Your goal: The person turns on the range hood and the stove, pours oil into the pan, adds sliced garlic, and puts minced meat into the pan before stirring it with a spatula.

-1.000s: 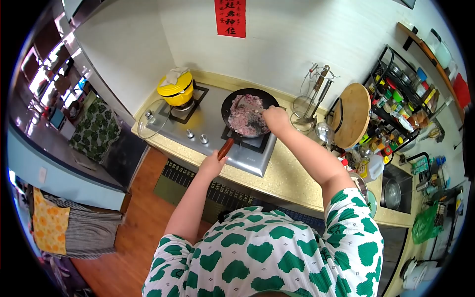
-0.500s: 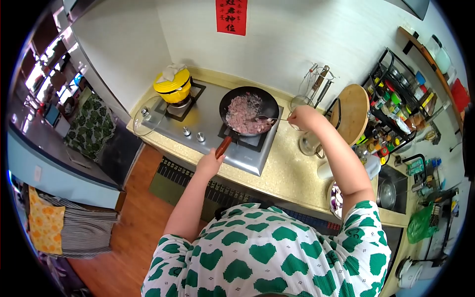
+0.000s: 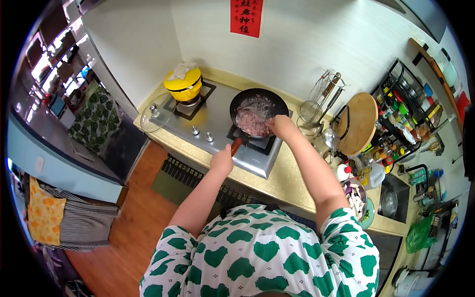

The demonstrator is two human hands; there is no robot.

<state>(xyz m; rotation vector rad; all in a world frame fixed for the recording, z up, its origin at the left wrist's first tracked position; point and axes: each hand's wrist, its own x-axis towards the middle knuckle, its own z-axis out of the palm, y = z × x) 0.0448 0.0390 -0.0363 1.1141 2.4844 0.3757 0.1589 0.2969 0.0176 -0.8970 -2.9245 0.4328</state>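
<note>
A black frying pan (image 3: 280,102) sits on the right burner of the gas stove (image 3: 217,118), with pinkish minced meat (image 3: 252,121) spread over its bottom. My left hand (image 3: 222,159) is closed around the pan's reddish-brown handle (image 3: 236,146). Over the pan's right rim is my right hand (image 3: 282,126), its fingers closed on a thin metal spoon. Most of the spoon is hidden by the hand now; its tip appears to be down among the meat.
A yellow pot (image 3: 183,84) with a cloth on its lid stands on the left burner, beside a glass lid (image 3: 157,113). Rightward are utensils in a holder (image 3: 321,101), a round wooden board (image 3: 357,123), a bowl of cut vegetables (image 3: 355,197), a spice rack (image 3: 408,106) and a sink (image 3: 393,190).
My right hand has moved left and down, from beside the pan to over its right rim, pushing the spoon further into the meat. My left hand stays on the handle. The view has shifted slightly.
</note>
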